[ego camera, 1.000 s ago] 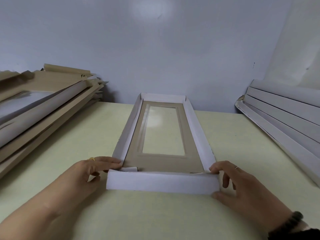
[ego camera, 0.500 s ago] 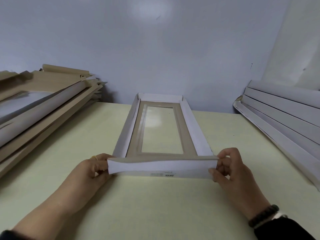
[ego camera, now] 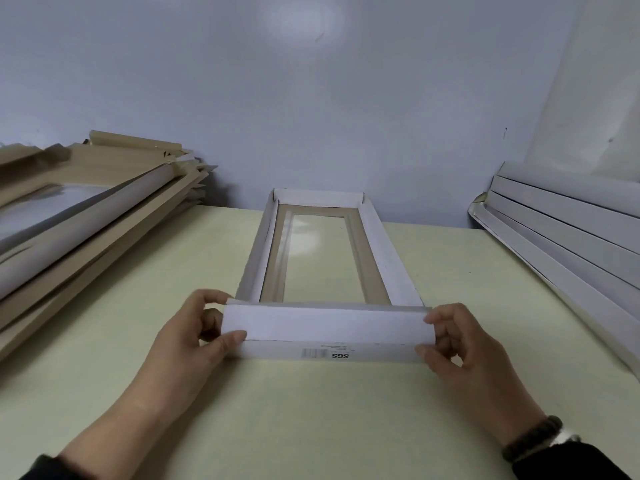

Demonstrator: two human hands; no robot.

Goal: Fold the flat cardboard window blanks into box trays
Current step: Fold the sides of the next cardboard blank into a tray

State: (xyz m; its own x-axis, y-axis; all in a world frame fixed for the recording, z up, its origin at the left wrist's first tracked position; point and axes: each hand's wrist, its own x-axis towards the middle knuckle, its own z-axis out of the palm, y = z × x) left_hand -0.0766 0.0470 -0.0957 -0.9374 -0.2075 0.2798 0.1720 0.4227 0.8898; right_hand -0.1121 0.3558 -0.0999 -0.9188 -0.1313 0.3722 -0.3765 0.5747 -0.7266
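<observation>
Table point(ego camera: 138, 341); hands point(ego camera: 194, 337) pinch tray point(ego camera: 325, 327) flap.

— What's in front of you?
— A window blank point(ego camera: 322, 258) on the pale surface point(ego camera: 311, 410), side walls up. My left hand point(ego camera: 194, 337) and right hand point(ego camera: 460, 344) pinch the ends of its near flap point(ego camera: 325, 325).
— And beside it?
— Brown blanks point(ego camera: 86, 216) stacked left, white trays point(ego camera: 568, 233) stacked right.

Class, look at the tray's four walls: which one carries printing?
The near end wall, pinched between both hands, bears a barcode and "SGS"; the other three are plain white.
</observation>
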